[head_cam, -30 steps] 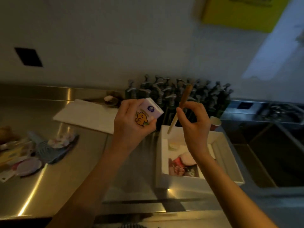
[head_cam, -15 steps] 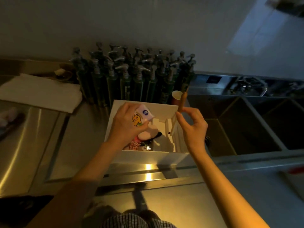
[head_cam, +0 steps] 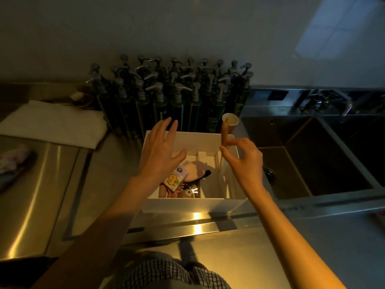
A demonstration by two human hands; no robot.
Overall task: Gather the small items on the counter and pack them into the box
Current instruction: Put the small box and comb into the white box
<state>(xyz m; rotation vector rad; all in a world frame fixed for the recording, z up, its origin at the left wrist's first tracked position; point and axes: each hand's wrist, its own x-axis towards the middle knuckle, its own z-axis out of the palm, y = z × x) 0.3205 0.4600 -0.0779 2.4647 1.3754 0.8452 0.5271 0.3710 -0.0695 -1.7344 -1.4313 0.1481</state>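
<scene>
Many pump bottles [head_cam: 166, 97] behind box [head_cam: 187, 205].

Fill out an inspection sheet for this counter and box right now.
Surface: steel counter, dim, glare streaks.
Job's things: white box open; cartoon packet inside atop other small items; brown stick upright at the box's right side.
Clutter: pump bottles, paper cup, folded cloth.
Grippers: left hand open, empty; right hand pinching the stick.
Cables: nothing seen.
Surroundings: sink, faucet, wall.
</scene>
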